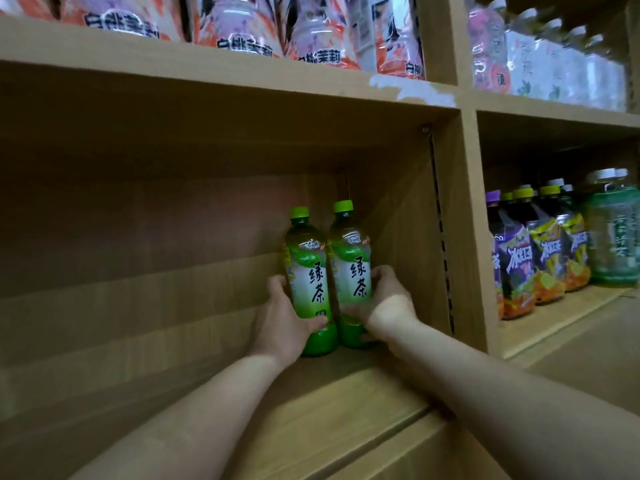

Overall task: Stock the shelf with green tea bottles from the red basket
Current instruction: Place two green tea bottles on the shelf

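Two green tea bottles with green caps stand upright side by side deep in the wooden shelf bay [346, 386], near its right wall. My left hand [282, 323] grips the left green tea bottle [309, 271] low on its body. My right hand [384, 303] grips the right green tea bottle [350, 261] from the right side. The two bottles touch each other. The red basket is out of view.
The upper shelf holds pink peach-tea bottles [242, 26]. The bay on the right holds purple and yellow iced-tea bottles [540, 251] and a large green jar [611, 233]. A wooden upright [467, 220] divides the bays. The left part of this bay holds nothing.
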Motion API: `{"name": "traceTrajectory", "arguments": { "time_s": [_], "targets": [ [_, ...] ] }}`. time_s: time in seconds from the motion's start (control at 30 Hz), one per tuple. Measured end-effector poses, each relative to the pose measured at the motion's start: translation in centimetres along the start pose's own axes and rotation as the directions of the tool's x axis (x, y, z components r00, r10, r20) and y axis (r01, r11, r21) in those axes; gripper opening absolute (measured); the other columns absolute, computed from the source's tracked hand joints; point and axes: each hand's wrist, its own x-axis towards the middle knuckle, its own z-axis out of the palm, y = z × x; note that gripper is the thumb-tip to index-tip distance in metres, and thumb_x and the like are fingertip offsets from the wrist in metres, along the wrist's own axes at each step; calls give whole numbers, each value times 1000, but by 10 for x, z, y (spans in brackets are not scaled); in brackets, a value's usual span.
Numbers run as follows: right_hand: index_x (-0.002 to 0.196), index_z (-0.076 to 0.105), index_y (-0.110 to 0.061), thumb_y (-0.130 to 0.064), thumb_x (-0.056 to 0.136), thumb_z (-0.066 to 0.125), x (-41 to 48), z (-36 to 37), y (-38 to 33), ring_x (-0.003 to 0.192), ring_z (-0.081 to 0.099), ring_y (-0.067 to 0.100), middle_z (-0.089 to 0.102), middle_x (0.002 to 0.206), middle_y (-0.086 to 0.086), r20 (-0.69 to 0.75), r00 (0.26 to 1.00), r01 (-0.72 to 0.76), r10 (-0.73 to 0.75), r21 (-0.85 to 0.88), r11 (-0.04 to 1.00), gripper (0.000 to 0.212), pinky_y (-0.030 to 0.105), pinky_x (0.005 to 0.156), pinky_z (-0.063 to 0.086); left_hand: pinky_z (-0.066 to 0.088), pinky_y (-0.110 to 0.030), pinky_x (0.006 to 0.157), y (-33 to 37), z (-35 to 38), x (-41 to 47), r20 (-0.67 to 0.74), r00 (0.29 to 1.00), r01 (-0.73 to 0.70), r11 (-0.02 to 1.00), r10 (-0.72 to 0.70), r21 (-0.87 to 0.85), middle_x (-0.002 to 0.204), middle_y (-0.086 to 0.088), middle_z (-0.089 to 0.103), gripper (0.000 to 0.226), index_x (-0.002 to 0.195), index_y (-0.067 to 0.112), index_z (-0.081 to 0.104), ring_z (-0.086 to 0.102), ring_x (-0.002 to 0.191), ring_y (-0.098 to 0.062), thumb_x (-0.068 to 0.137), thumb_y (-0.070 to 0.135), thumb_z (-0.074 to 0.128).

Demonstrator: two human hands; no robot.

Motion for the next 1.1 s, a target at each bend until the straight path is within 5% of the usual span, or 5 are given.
{"name": "traceTrajectory", "arguments": {
  "time_s": [0.3, 0.47, 0.73, 0.87, 1.1],
  "targets": [
    [104, 38, -23, -16, 85, 70, 27, 23, 16, 104, 64, 26, 62, 110, 3, -70, 971, 209, -228, -212, 955, 38, 31, 78, 49, 51, -37, 69, -16, 21, 27, -94, 994, 45, 999, -48, -23, 89, -5, 61, 56, 95, 16, 35, 62, 80, -25, 68, 22, 85],
    [107, 48, -25, -9, 87, 61, 32, 23, 19, 89, 56, 28, 45, 118, 8, -100, 928, 277, -359, -461, 843, 29, 31, 71, 44, 49, -38, 67, -15, 17, 17, -134, 959, -222, 956, 249, 190, 97, -2, 60, 57, 101, 30, 30, 61, 85, -26, 74, 21, 79],
    [123, 61, -28, -3, 89, 54, 31, 23, 14, 85, 58, 22, 49, 137, 8, -5, 996, 91, -91, 56, 994, 43, 43, 70, 61, 50, -39, 87, -18, 17, 18, 13, 962, -261, 901, 274, 347, 123, -9, 59, 82, 145, 43, 25, 59, 108, -31, 83, 15, 70],
    [142, 43, -29, 3, 92, 47, 26, 24, 14, 115, 52, 30, 41, 144, 10, 186, 980, -130, 69, 341, 931, 60, 41, 71, 61, 44, -23, 91, -22, 16, 31, 144, 984, -129, 980, 108, 152, 135, -3, 56, 81, 143, 44, 32, 56, 116, -23, 83, 3, 68],
    [142, 42, -30, 2, 90, 50, 34, 20, 20, 129, 44, 29, 42, 145, 8, 241, 966, -182, 90, 390, 903, 62, 40, 83, 55, 52, -28, 89, -21, 18, 43, 285, 958, -12, 998, 32, -69, 140, -2, 49, 87, 144, 38, 34, 57, 114, -20, 77, -11, 59]
  ]
}}
